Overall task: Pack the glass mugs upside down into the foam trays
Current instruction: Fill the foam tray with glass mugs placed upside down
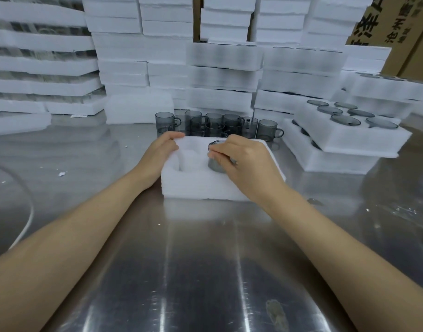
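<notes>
A white foam tray (196, 185) lies on the steel table in front of me. My left hand (161, 155) grips the tray's far left corner, thumb on top. My right hand (244, 161) holds a smoky grey glass mug (214, 165) by its top, and the mug sits partly down in the tray's right pocket. The left pocket (187, 160) is empty. Several more grey mugs (215, 127) stand upright in a cluster just behind the tray.
Filled foam trays (344, 137) with mug bases showing sit stacked to the right. Tall stacks of foam trays (220, 75) wall the back and left. A cardboard box (402, 27) stands at the top right. Bare steel table (205, 271) spreads toward me.
</notes>
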The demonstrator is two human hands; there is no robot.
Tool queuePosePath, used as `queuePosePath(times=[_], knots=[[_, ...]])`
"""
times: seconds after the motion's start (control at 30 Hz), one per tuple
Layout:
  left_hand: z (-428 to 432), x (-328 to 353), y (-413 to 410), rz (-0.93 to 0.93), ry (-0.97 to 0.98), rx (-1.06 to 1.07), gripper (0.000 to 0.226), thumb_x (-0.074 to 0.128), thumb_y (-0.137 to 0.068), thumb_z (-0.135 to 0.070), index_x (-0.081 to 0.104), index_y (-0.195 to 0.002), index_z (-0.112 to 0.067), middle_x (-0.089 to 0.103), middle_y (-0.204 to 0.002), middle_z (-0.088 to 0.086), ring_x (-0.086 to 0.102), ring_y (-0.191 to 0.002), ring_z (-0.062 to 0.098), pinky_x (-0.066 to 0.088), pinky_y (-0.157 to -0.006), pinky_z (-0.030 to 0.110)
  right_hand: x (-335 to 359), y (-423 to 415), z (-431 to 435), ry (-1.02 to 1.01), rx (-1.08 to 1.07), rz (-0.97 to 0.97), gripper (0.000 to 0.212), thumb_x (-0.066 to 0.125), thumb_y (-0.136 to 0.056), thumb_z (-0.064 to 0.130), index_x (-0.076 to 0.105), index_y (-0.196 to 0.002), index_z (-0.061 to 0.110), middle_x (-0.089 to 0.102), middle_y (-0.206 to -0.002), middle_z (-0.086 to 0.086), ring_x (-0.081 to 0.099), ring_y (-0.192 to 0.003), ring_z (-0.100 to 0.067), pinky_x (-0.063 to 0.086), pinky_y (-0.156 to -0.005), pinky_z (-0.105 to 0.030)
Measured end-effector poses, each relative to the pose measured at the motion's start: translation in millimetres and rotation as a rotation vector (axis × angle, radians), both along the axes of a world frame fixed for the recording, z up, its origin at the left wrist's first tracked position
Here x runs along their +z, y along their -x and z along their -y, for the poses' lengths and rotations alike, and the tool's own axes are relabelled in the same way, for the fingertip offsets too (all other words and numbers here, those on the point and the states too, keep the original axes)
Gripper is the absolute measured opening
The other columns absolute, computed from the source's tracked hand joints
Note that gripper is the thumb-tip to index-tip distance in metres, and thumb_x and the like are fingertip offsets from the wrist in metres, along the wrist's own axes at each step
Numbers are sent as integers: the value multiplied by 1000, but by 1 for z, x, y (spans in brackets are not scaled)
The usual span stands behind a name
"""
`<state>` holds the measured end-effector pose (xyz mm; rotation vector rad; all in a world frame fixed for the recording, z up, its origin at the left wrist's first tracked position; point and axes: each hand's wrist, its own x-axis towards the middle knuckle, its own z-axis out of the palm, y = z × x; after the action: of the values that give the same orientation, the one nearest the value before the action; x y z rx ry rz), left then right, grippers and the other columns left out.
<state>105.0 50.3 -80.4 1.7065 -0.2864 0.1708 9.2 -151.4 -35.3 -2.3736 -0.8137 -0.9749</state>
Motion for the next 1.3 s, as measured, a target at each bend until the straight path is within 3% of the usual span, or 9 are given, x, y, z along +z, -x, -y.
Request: queuePosePath(times=[0.23, 0.4, 0.53, 0.63, 0.8, 0.93, 1.07, 1.17, 1.3], knots=[[1, 1, 1, 0, -15, 2, 33, 41, -92, -7, 62, -101, -32, 60, -107, -9, 56, -93, 6, 42, -77, 20, -5, 4, -16, 156, -224, -26, 28, 49, -99, 30, 71, -100, 14, 62, -90, -2, 60, -83, -31, 39, -61, -32], [0, 2, 4, -20, -21, -10, 32, 45, -75, -25, 62, -99, -35, 60, -107, -10, 57, -95, 8, 43, -78, 21, 1, -2, 7, -261, -8, -140, 14, 67, -87, 29, 76, -95, 22, 70, -94, 11, 61, -90, -13, 49, -80, -37], [1, 2, 4, -18, -26, -2, 32, 45, -73, -27, 62, -99, -37, 60, -108, -10, 56, -99, 10, 43, -82, 24, 0, -11, 18, -38, 31, -344, 45, 64, -89, 32, 55, -133, 29, 49, -138, 13, 42, -128, -6, 32, -105, -21], [1, 3, 4, -15, -40, -6, 32, 45, -73, -28, 62, -98, -37, 60, -110, -9, 56, -100, 11, 43, -85, 26, -2, -13, 15, 133, -41, -348, 43, 57, -92, 33, 54, -135, 26, 53, -136, 10, 44, -125, -12, 33, -99, -21], [1, 3, 6, -12, -41, -4, 31, 45, -73, -27, 63, -97, -38, 61, -107, -9, 56, -100, 12, 43, -85, 27, 0, -6, 10, 348, -114, -335, 52, 43, -97, 44, 42, -143, 20, 51, -137, 7, 41, -128, -18, 24, -109, -33], [1, 4, 6, -13, -23, -10, 30, 47, -73, -27, 63, -96, -39, 62, -103, -7, 58, -96, 13, 44, -83, 28, -8, -3, 10, 581, -179, -446, 85, 27, -87, 71, 12, -154, 20, 13, -161, 9, 8, -147, -7, -1, -120, -37], [2, 4, 6, -14, -26, -3, 29, 47, -76, -25, 63, -97, -37, 61, -106, -8, 57, -99, 13, 44, -85, 27, -6, -4, 10, 628, -208, -421, 90, 27, -86, 74, 4, -154, 19, 4, -162, 9, 1, -148, -6, -4, -120, -38], [2, 4, 4, -3, -2, 85, 31, 45, -89, -13, 60, -102, -36, 56, -119, -2, 58, -107, 18, 46, -88, 29, -3, -2, 8, 531, -165, -509, 89, 25, -84, 77, 12, -154, 24, 8, -161, 11, 4, -147, -5, -2, -120, -34], [-3, 3, -2, 92, -31, 348, 30, 42, -93, -6, 57, -109, -26, 49, -132, 10, 57, -104, 16, 45, -91, 23, 12, -19, 40, -173, -71, -639, 75, 30, -83, 77, 44, -142, 32, 42, -148, 15, 33, -139, -8, 21, -115, -26]])
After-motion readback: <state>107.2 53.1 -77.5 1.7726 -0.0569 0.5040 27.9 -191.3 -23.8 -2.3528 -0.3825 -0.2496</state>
